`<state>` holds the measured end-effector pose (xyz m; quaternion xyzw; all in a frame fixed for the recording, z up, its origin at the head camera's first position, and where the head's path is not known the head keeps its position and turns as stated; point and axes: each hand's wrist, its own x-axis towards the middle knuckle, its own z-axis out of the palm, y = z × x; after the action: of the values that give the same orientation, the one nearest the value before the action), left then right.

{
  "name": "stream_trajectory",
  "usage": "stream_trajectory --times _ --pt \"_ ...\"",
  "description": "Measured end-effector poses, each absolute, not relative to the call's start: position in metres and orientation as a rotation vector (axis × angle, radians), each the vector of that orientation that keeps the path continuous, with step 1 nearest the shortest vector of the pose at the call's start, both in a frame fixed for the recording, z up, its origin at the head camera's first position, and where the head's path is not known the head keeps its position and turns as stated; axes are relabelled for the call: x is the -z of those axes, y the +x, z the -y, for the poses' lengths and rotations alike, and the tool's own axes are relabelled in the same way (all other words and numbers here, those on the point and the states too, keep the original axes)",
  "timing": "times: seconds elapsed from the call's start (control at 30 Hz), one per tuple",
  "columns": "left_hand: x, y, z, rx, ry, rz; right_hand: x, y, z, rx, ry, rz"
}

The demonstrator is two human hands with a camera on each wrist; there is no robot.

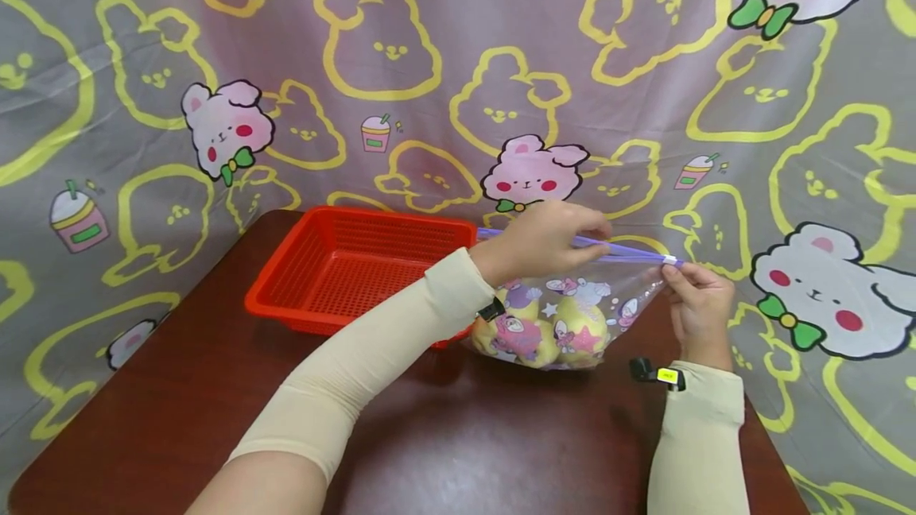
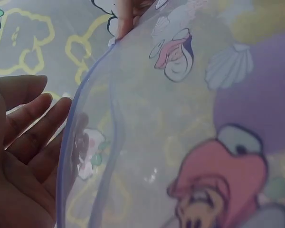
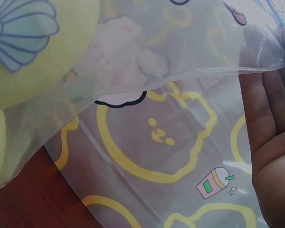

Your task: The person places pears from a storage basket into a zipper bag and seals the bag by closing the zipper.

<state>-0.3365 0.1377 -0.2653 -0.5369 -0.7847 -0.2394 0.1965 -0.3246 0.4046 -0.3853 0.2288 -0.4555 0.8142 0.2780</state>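
A clear zip bag point(image 1: 630, 280) printed with shells and cartoon figures stands on the table, with several round yellow things point(image 1: 572, 324) inside. Its purple zip edge point(image 1: 630, 251) runs along the top, and a white slider point(image 1: 669, 260) sits near the right corner. My right hand point(image 1: 701, 304) pinches that corner between thumb and fingers, right by the slider. Over the bag's top edge reaches my left hand point(image 1: 547, 237), its fingers relaxed and apart. The left wrist view shows the left hand point(image 2: 28, 137) just beside the purple edge, holding nothing.
Left of the bag, a red perforated plastic basket point(image 1: 286, 310) rests on the dark brown table point(image 1: 458, 451); the left forearm passes in front of it. A grey curtain with cartoon bears point(image 1: 429, 30) hangs behind the table and on both sides.
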Motion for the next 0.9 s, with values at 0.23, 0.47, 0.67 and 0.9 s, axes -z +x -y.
stream_trajectory --times 0.23,0.47,0.67,0.9 --pt "0.262 -0.336 -0.156 0.526 -1.461 2.317 0.383 -0.324 -0.401 -2.223 0.633 1.177" --pt "0.260 -0.331 -0.181 0.384 -1.416 2.404 0.383 -0.323 -0.403 -2.281 0.615 1.103" --pt "0.263 -0.334 -0.196 0.314 -1.357 2.403 0.386 -0.326 -0.403 -2.205 0.587 1.167" --pt "0.267 -0.339 -0.213 0.229 -1.278 2.476 0.384 -0.325 -0.400 -2.227 0.539 1.152"
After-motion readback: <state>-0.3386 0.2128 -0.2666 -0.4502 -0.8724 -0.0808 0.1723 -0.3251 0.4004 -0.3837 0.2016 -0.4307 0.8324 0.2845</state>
